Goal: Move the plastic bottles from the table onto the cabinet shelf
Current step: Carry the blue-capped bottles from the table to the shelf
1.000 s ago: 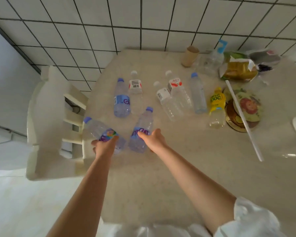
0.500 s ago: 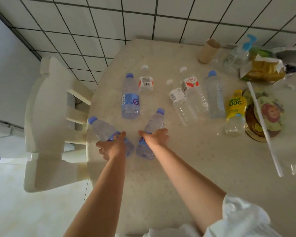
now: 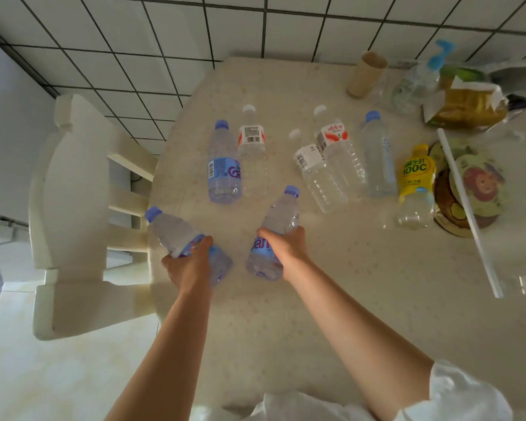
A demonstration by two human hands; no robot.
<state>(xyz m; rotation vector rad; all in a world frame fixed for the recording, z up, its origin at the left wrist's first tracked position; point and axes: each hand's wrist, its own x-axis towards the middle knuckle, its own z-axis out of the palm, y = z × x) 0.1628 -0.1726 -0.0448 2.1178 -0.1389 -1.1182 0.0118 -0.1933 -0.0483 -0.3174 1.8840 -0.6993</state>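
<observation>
While six more plastic bottles [image 3: 331,174] lie on the beige table [image 3: 346,284], the left hand [image 3: 192,265] grips one blue-capped water bottle [image 3: 176,232] at the table's left edge, and the right hand [image 3: 286,247] grips another [image 3: 278,214].

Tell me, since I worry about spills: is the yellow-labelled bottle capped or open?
Capped. The yellow-labelled bottle lies on its side on the table with its yellow cap on, pointing toward the wall.
</observation>
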